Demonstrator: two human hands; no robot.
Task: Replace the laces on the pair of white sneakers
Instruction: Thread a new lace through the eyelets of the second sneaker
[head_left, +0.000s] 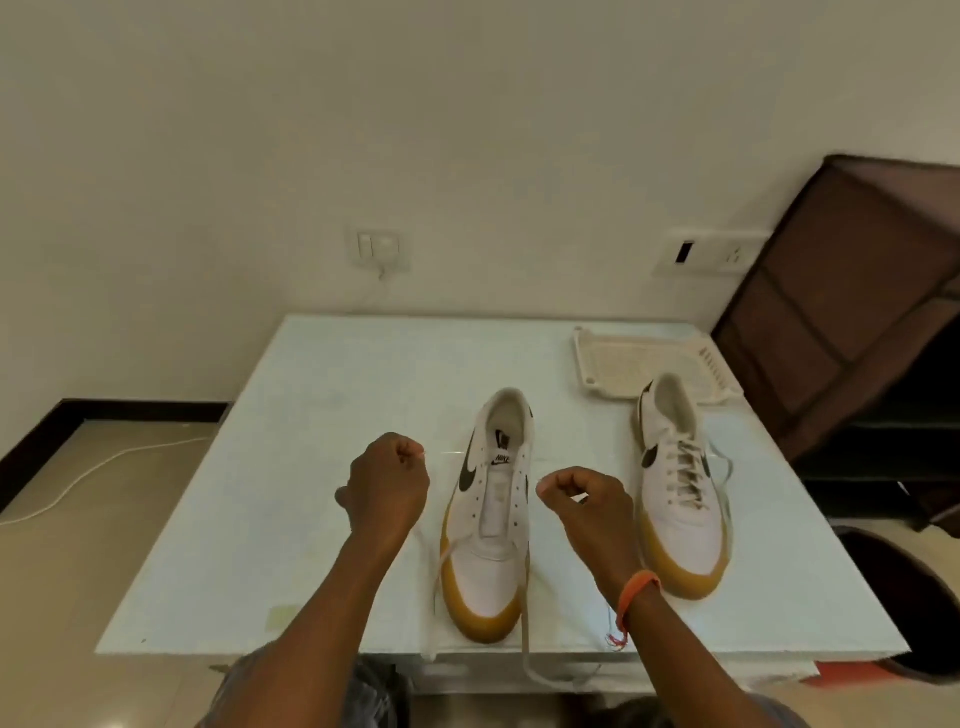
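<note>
Two white sneakers with gum soles and dark swooshes stand on a pale table (322, 509), toes toward me. The left sneaker (491, 525) has mostly bare eyelets; a white lace (525, 639) runs through its lowest eyelets, and both ends trail over the table's front edge. The right sneaker (683, 493) is fully laced. My left hand (388, 483) is a closed fist just left of the left sneaker, pinching a lace end. My right hand (584, 501), orange band at the wrist, is closed between the two sneakers on the other strand.
A cream plastic tray (623, 364) lies at the table's back right, behind the right sneaker. A brown fabric rack (852, 312) stands right of the table, with a dark bin (914, 603) below it. A white cable (104, 467) crosses the floor at left.
</note>
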